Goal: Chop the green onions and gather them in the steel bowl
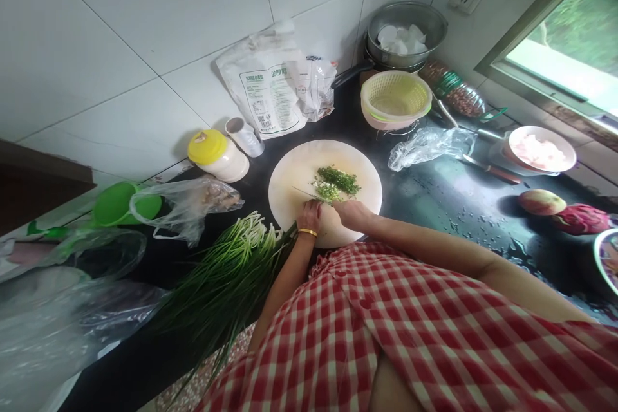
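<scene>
A round white cutting board (294, 170) lies on the dark counter, with a heap of chopped green chives (338, 181) on it. My left hand (309, 214), a gold bangle on its wrist, is curled down on the stalks at the board's near edge. My right hand (353, 212) is closed beside it, gripping what looks like a knife (303, 192), whose thin blade reaches left over the board. A long bundle of whole chives (232, 270) runs from the board toward the lower left.
Against the tiled wall stand a yellow-lidded jar (215, 154), a small cup (245, 136) and white food bags (270, 87). A yellow colander (396, 98), a steel pot (405, 29), a pan (541, 149), plastic bags (186, 203) and fruit (541, 201) crowd the wet counter.
</scene>
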